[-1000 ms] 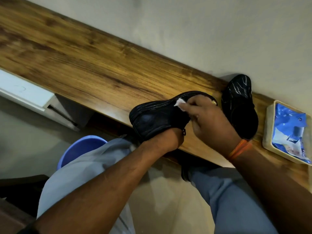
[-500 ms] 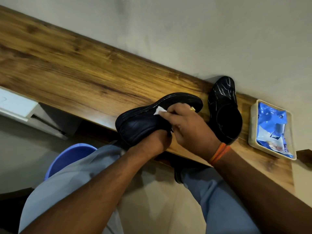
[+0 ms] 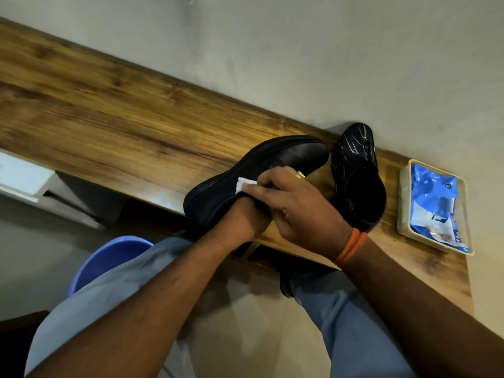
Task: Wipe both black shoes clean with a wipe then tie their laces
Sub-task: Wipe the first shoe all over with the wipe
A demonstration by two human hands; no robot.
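The held shoe (image 3: pixel 256 175) sits at the centre of the frame, tipped on its side over the near edge of the wooden shelf (image 3: pixel 114 124), its sole rim turned toward the upper left. The left hand (image 3: pixel 242 222) is pushed into its opening from below and grips it there (the fingers are hidden inside, so how they lie cannot be told). The right hand (image 3: pixel 297 205) comes in from the lower right with curled fingers pinching a small white wipe (image 3: pixel 243 184) against the shoe's side, just under the sole line.

To do this stroke well, I judge the left hand should brace the shoe firmly so it does not twist, while the right draws the wipe along the seam in long passes, refolding it to a fresh face as it soils.

The second shoe (image 3: pixel 357 181) stands just right of centre on the shelf, near the first; its upper looks streaked and probably wants wiping too. Farther right, a cream tray (image 3: pixel 403 203) holds a blue wipe packet (image 3: pixel 433 203). Lacing comes after.
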